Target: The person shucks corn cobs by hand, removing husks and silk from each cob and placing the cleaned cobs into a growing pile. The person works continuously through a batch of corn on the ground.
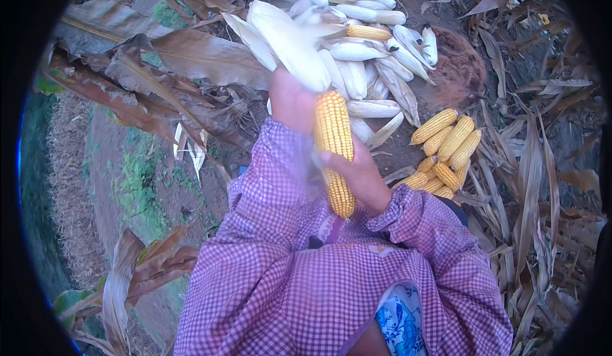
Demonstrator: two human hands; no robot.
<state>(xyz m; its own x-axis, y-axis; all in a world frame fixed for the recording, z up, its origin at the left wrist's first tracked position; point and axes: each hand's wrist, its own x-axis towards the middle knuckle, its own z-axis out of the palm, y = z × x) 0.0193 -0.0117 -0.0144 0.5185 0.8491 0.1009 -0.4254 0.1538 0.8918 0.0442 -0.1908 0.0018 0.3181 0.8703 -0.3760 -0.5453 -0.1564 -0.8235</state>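
A yellow ear of corn, its kernels bare, lies lengthwise in front of my chest. My right hand is wrapped around its lower half, thumb across the front. Just above and to the left, my left hand is blurred and grips pale corn husk leaves that fan upward. Their lower end comes close to the top of the ear; whether they are joined to it I cannot tell. The fingers of my left hand are mostly hidden by the husk.
Beyond my hands lies a heap of whitish husked-over ears and husks, with one bare ear among them. Several bare yellow ears are piled at the right. Reddish-brown corn silk lies behind those. Dry corn leaves jut in from the left.
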